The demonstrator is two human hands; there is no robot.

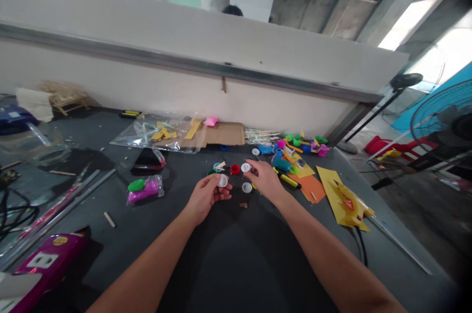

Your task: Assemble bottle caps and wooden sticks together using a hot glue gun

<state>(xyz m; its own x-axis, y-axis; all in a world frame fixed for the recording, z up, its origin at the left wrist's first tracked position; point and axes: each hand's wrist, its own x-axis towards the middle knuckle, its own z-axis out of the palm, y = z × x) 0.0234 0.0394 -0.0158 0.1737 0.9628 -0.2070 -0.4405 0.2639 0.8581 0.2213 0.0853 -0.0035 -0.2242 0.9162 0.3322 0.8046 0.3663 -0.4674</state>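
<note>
1. Head view, left hand: the left hand [205, 195] is closed at the fingertips on a white bottle cap [222, 181], with the thumb and fingers together around it, above the surface [228, 273].
2. Head view, right hand: the right hand [266, 179] reaches forward with its fingers extended. The fingertips [254, 164] touch or lie just beside a second white bottle cap [245, 167]. Whether they are clamped on it cannot be determined. The two hands are apart.
3. Between the hands: a red bottle cap [235, 169] and a third white bottle cap [247, 187] lie on the surface, with a small wood offcut [242, 205] near the third cap. A blue-and-white cap [217, 167] and a green cap [211, 172] lie just beyond the left hand.
4. Right of the right hand: a teal clay tube [282, 164], a yellow marker [289, 181], an orange foam sheet [312, 188] and a yellow foam sheet [342, 200].
5. Left of the left hand: a bag of magenta clay [144, 191] with a green clay lump [135, 185] on it.
6. Far edge of the surface: a clear plastic bag [155, 137] lying partly over a cardboard sheet [224, 133], against a white wall [184, 87].
7. Beyond the right end of the surface: a standing fan [438, 119] and a red plastic stool [391, 148].
</note>
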